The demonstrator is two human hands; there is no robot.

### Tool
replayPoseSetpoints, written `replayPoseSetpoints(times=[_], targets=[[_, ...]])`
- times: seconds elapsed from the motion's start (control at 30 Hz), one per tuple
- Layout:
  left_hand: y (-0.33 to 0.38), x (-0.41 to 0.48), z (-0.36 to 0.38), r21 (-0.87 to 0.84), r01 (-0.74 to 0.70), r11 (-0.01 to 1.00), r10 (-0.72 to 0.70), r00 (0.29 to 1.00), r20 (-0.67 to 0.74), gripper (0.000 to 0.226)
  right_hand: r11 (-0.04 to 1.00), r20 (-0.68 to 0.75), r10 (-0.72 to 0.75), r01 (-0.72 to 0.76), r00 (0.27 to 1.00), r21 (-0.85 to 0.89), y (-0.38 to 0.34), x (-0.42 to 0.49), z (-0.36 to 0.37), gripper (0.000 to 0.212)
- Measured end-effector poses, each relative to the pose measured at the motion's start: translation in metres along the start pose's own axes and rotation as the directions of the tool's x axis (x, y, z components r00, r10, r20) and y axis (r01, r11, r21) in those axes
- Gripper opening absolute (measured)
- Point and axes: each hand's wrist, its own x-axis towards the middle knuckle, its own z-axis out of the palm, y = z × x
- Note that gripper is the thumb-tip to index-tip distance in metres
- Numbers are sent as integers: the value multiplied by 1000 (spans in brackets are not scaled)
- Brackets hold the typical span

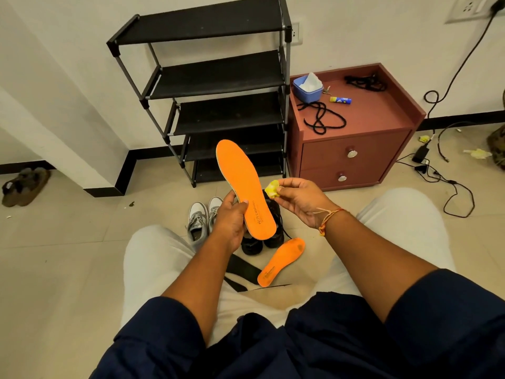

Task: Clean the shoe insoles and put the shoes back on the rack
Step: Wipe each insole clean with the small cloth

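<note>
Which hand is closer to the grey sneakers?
Left. The left hand, holding the orange insole, is beside the grey sneakers; the right hand, pinching a yellow wad, is past the insole.

rack (pixel 218 77) shelves open, shoes (pixel 202 217) crowding floor

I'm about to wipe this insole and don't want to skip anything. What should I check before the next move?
1. Insole held securely: the left hand grips the orange insole at its heel end. Ok.
2. Wipe ready: the right hand pinches a yellow wad close beside the insole. Ok.
3. Face to wipe exposed: the printed side faces the camera. Ok.
4. Wad clean enough to use: cannot tell.
5. Second insole done: it lies on the floor by the black shoes, its toe end darker. Cannot tell.
6. Room on the rack: no shoes on the shelves in view. Ok.
</note>
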Motion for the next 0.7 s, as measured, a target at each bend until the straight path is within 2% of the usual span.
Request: replayPoseSetpoints(times=[0.23,0.33,0.47,0.57,0.7], targets=[[-4,-1,-1,20,-5,1000,5,1000,10,28,985,-49,2,6,999,172,-3,0,4,11],[-3,6,-2,-7,-3,1000,3,1000,-11,23,978,-49,2,8,999,207,-4,11,2,16],[0,25,0,-71,13,997,-16,999,-39,22,949,-154,-8,56,988,309,-26,46,-10,25],[0,40,8,-114,42,993,-46,998,-36,21,963,-266,-67,132,962,236,-59,87,-28,24],[-3,69,24,-170,85,982,-92,995,-31,22,974,-405,-132,194,905,116,-114,149,-50,13]])
